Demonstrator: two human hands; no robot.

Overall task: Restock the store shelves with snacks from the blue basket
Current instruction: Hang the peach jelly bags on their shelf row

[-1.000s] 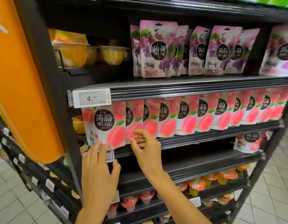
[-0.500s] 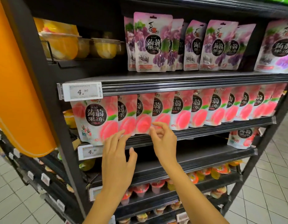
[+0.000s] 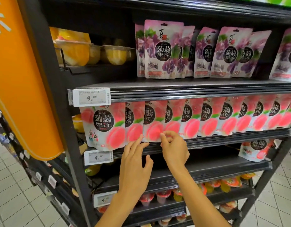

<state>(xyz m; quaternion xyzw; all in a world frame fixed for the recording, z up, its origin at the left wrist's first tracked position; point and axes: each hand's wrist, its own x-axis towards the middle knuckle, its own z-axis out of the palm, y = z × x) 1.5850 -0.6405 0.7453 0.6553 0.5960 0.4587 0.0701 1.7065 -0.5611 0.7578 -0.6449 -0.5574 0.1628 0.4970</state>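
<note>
In the head view, a row of peach jelly pouches (image 3: 206, 118) stood overlapping along the middle shelf (image 3: 231, 136) of a black store rack, filling it from the left post to the right edge. The left hand (image 3: 135, 163) reached up with its fingers straight and slightly spread, the fingertips touching the lower edge of the pouches just above the shelf rim. The right hand (image 3: 174, 149) sat just beside it with curled fingers, thumb and forefinger pinching the bottom of one peach pouch (image 3: 152, 128), third from the left.

A white price tag (image 3: 92, 97) reading 4.90 hung on the shelf edge above the row, and a second tag (image 3: 98, 157) sat below the first pouch. Purple grape pouches (image 3: 162, 49) stood on the shelf above, beside clear fruit cups (image 3: 115, 54). A single pouch (image 3: 254, 149) stood at the right end of the shelf below. An orange panel (image 3: 18, 79) covered the rack's left end.
</note>
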